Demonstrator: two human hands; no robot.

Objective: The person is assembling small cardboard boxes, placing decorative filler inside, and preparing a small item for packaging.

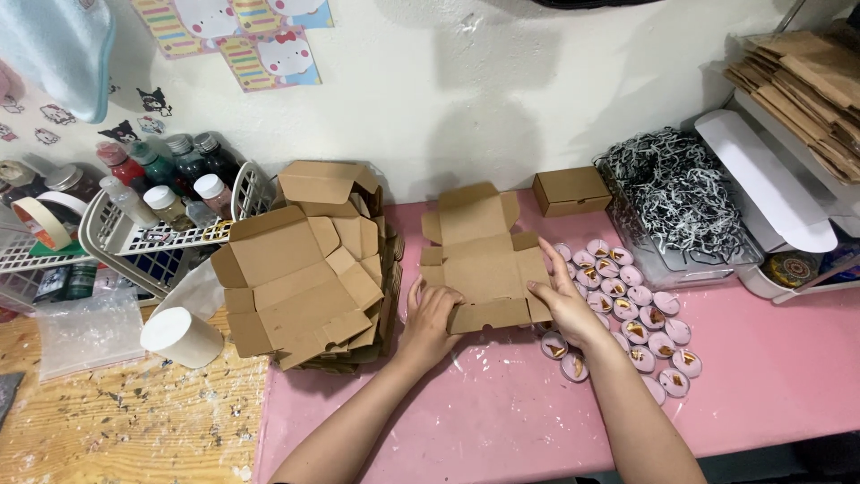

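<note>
Head view: left hand (430, 315) & right hand (564, 300) both pressed on the flat box (484, 264), fingers spread, mid-surface (770, 376). Risk, imo: right wrist lay over the pink candles (627, 309), so a shove could scatter them. Box stack (309, 269) sat just left, crowding the fold; closed box (571, 190) & shred tub (672, 202) stood behind.

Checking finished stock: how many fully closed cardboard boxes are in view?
1: the closed cardboard box stands at the wall, beside the shredded-paper tub. Others may be hidden.
</note>
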